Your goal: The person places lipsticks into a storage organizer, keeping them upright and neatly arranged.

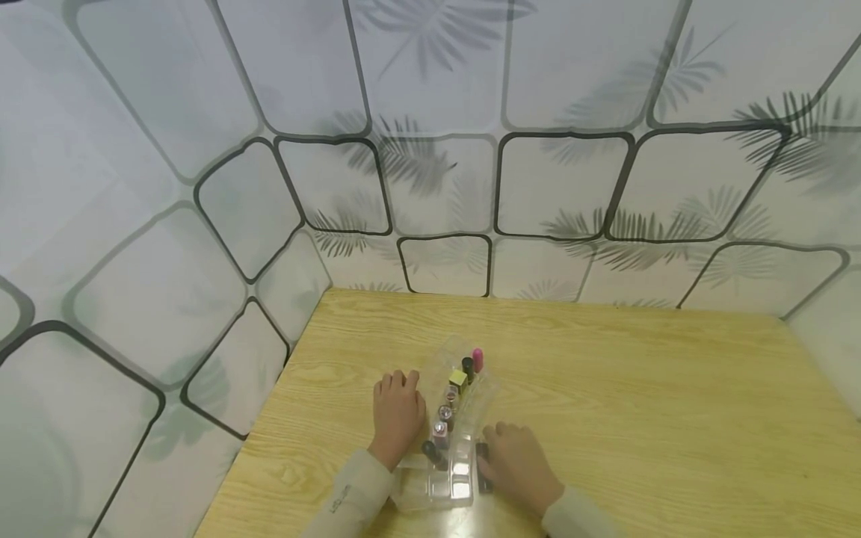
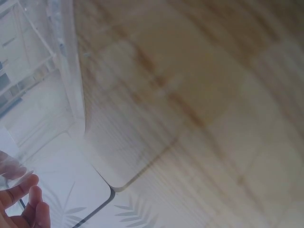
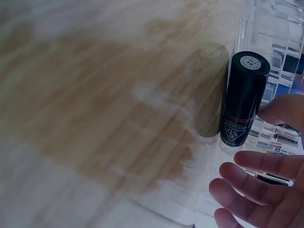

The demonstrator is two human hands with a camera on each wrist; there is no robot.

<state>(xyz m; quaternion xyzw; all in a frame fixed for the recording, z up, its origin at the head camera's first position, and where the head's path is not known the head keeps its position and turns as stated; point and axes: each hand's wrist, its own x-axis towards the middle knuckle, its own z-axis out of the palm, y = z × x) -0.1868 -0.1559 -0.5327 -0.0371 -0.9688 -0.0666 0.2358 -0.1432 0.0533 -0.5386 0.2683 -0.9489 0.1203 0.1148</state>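
Note:
A clear plastic organizer (image 1: pixel 412 489) with small compartments lies on the wooden table. Several lipsticks stand in a row along it, among them a pink one (image 1: pixel 477 359), a yellow-topped one (image 1: pixel 458 379) and a tilted black one (image 1: pixel 431 450). On the organizer's left side is my left hand (image 1: pixel 398 409), its fingers loosely bent, holding nothing visible. Beside the right edge is a black lipstick (image 3: pixel 244 97) with a round label on its end. My right hand (image 1: pixel 523 465) is close to it, thumb near the tube and fingers spread apart from it. Whether the thumb touches is unclear.
The wooden table (image 1: pixel 639 403) extends to the right of the organizer. Walls with a leaf and outline pattern (image 1: pixel 444 190) border it at the back and left. In the left wrist view, the organizer's clear wall (image 2: pixel 71 71) stands close by.

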